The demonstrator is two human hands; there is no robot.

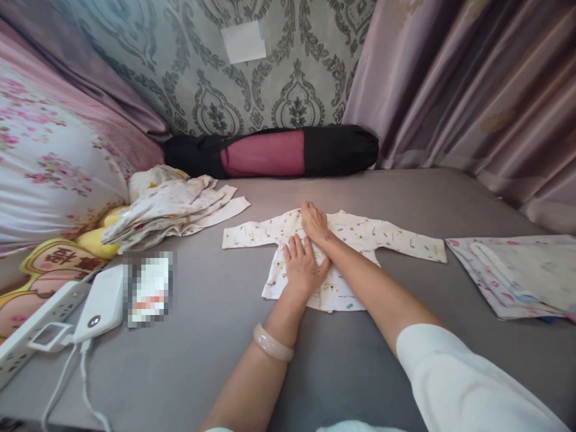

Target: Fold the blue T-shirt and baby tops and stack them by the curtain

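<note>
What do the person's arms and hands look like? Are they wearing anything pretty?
Yes, a smooth, pale bangle circles the left forearm. The right arm has a loose white sleeve higher up. Small dark marks show on the left hand and right wrist; I can't read them.

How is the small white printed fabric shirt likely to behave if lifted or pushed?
The small white printed fabric shirt will probably droop when lifted: its outspread sleeves lie flat. It looks light for its spread, seeming thin cloth. Pushed sideways, it may bunch, since both sleeves lie unheld on the flat grey surface.
</note>
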